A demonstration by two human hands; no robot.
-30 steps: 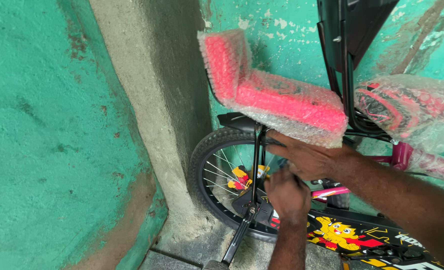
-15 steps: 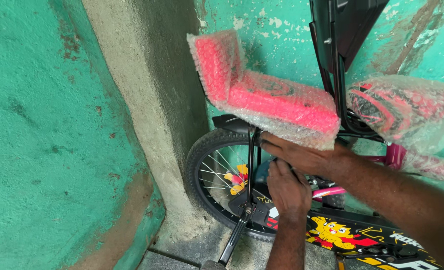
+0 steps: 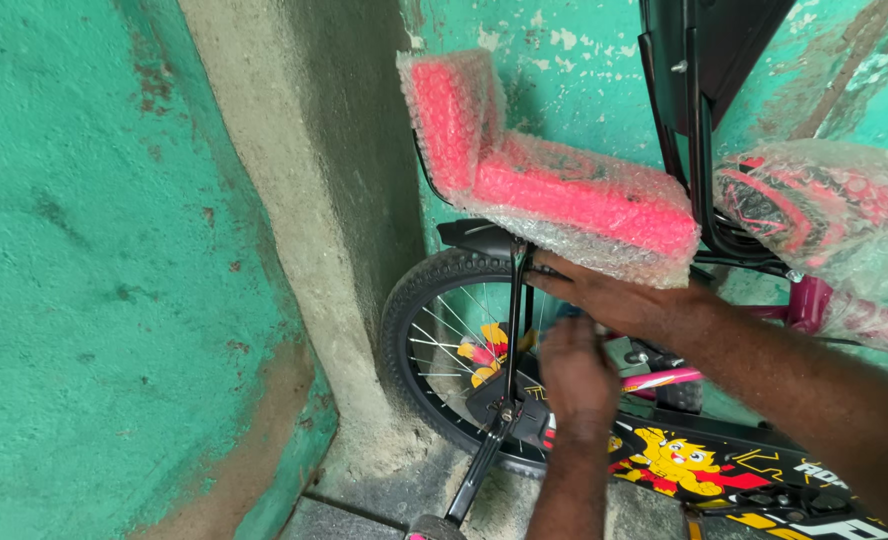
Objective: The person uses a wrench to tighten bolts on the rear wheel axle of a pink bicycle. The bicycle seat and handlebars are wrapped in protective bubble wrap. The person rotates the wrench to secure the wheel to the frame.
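Currently, status per component:
Bicycle: a small child's bicycle [image 3: 664, 440] stands close against a green painted wall [image 3: 94, 270], beside a bare concrete pillar [image 3: 304, 200].
Rear wheel: the black-tyred rear wheel [image 3: 414, 330] sits just beside the foot of the pillar; coloured beads are clipped on its spokes.
Rear seat: a pink padded rear seat [image 3: 564, 195], wrapped in bubble film, is mounted above the wheel, with a black mudguard [image 3: 479, 236] directly under it.
Saddle: a second film-wrapped saddle [image 3: 824, 205] lies towards the right edge of the view, behind black tubing.
Support strut: a thin black support strut [image 3: 513, 320] runs upright from the wheel hub to the underside of the rear seat.
Right hand: the right hand [image 3: 614, 298] reaches in from the right under the rear seat; its fingertips touch the strut near its top. The fingers lie extended and are not closed around anything.
Left hand: the left hand [image 3: 576, 375] comes up from the bottom edge, knuckles towards the camera, fingers curled inward beside the pink frame tube [image 3: 664, 378]. Whether it clamps anything cannot be told; the palm side is hidden.
Chain guard: a black chain guard [image 3: 724, 470] with a yellow cartoon figure lies below both hands.
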